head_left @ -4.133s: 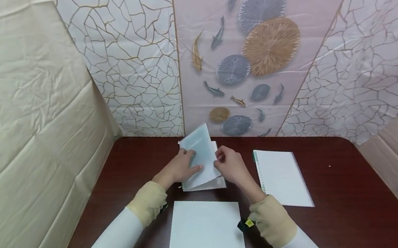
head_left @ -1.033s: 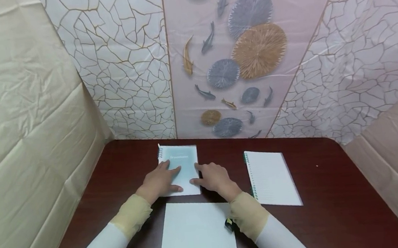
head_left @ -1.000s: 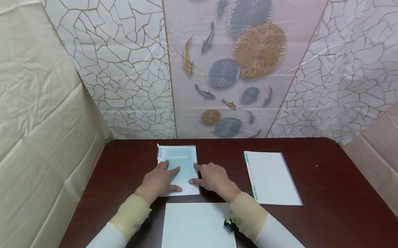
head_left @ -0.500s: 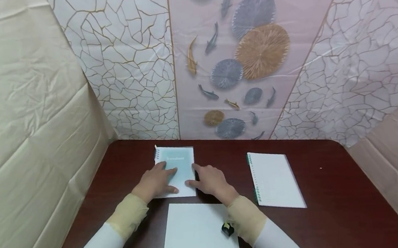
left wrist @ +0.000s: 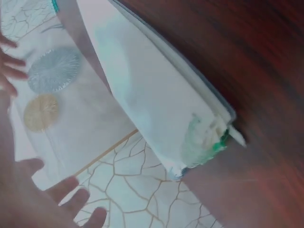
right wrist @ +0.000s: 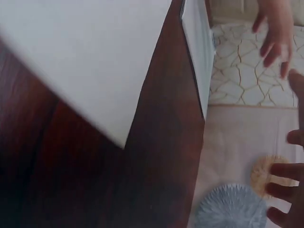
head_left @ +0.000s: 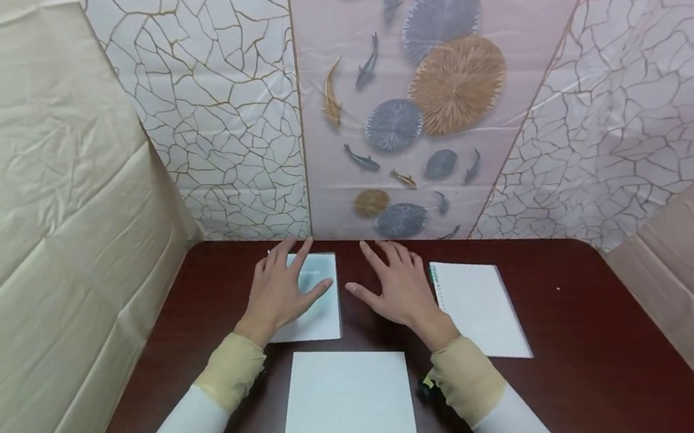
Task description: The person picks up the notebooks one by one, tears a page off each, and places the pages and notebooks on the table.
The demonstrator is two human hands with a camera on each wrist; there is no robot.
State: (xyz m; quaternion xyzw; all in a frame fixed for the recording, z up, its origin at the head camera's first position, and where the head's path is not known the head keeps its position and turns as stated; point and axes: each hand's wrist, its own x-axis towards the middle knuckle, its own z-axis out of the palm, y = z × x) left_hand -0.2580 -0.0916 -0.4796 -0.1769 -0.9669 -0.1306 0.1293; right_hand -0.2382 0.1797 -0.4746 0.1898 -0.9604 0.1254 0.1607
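A spiral notebook with a pale blue cover lies closed at the back left of the table, its binding toward the left. My left hand hovers over it with fingers spread, hiding much of the cover. In the left wrist view the notebook shows its thick page edge and green at the binding. My right hand is raised to the right of the notebook, fingers spread and holding nothing. Nearer to me lies a loose white sheet with a torn, perforated edge facing me.
Another spiral notebook, open to a lined page with a green coil, lies right of my right hand. The dark red-brown table meets patterned cloth at the back and cream cloth on the left.
Earlier my hands lowered the blue cover, then pressed on it and its right edge. Now both hands have lifted off; the right has moved away to the right. The notebook lies closed.
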